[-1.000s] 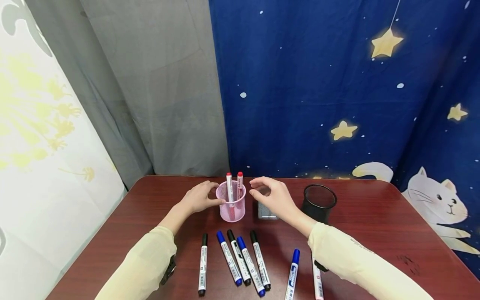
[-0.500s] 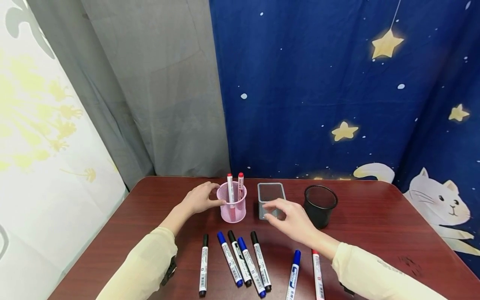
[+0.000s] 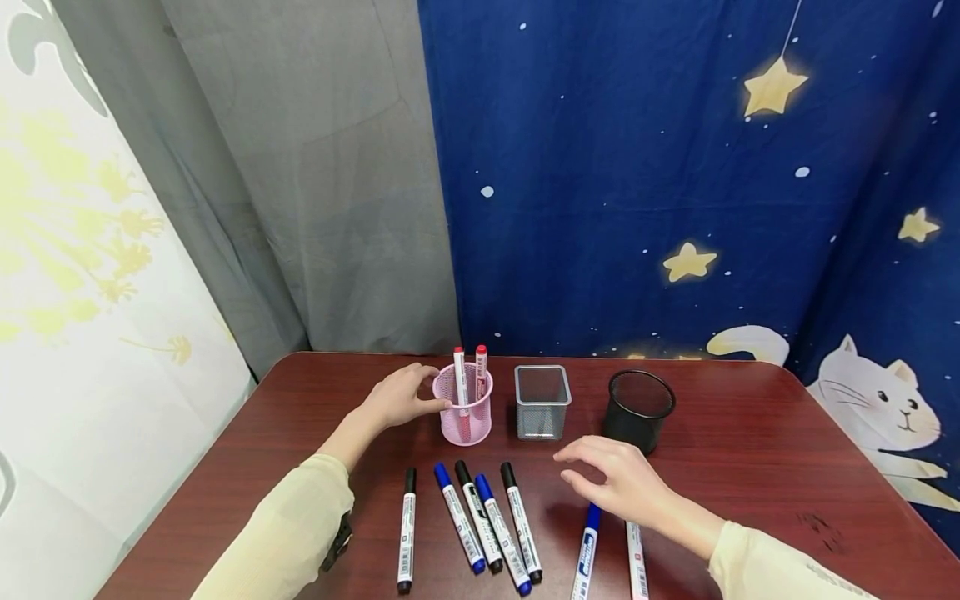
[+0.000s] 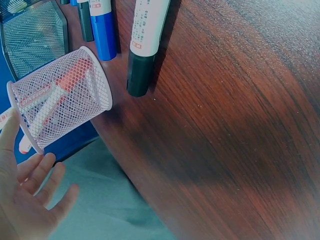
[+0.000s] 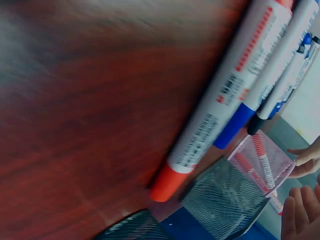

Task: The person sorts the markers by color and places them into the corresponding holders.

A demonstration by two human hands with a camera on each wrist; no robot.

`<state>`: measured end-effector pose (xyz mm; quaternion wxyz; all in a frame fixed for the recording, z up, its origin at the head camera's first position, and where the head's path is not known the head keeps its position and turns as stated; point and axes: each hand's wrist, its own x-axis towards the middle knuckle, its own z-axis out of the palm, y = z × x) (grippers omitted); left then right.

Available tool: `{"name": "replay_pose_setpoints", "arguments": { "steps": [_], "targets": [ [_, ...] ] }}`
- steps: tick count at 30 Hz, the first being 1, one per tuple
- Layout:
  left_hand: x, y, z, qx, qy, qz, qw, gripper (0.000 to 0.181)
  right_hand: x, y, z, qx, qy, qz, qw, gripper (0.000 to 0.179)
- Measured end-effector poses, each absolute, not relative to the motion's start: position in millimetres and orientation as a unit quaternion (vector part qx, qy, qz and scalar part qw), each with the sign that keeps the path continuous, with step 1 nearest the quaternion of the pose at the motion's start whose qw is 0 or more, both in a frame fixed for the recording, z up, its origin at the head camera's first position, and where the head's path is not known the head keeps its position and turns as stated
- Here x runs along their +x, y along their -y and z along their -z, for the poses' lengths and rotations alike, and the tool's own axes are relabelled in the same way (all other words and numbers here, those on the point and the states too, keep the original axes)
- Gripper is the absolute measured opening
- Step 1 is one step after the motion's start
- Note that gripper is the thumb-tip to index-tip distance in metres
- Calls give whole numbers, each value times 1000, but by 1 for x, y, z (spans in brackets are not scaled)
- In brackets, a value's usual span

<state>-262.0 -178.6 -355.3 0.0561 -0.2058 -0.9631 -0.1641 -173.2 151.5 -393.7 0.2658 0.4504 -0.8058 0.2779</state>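
My left hand holds the left side of the rim of a pink mesh pen holder, thumb in front and fingers behind. Two red-capped markers stand inside it, leaning; the mesh shows them through in the left wrist view. My right hand is above the table with loosely bent fingers and nothing in them. Below it lie a blue-capped marker and a red marker, whose red cap shows in the right wrist view but is hidden by the hand in the head view.
A grey square mesh holder and a black round mesh holder stand right of the pink one. Several blue and black markers lie in front, with a black one apart at left. Curtains hang behind the table's back edge.
My right hand has moved from beside the pink holder to the right and nearer, past the grey holder, over the blue and red markers. The left hand has stayed in place.
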Motion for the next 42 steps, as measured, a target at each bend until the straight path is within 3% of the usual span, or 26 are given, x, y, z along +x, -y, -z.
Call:
{"name": "replay_pose_setpoints", "arguments": {
  "steps": [24,29,42],
  "targets": [
    [-261,179,354,-207,963,164,54,63,-156,-203,425,585,748,-190,251,15],
    [-261,179,353,-204,964,162,53,63,-152,-210,428,598,744,-163,249,22],
    [-262,178,354,-206,963,166,54,60,-147,-219,437,609,754,-148,194,22]
  ]
}}
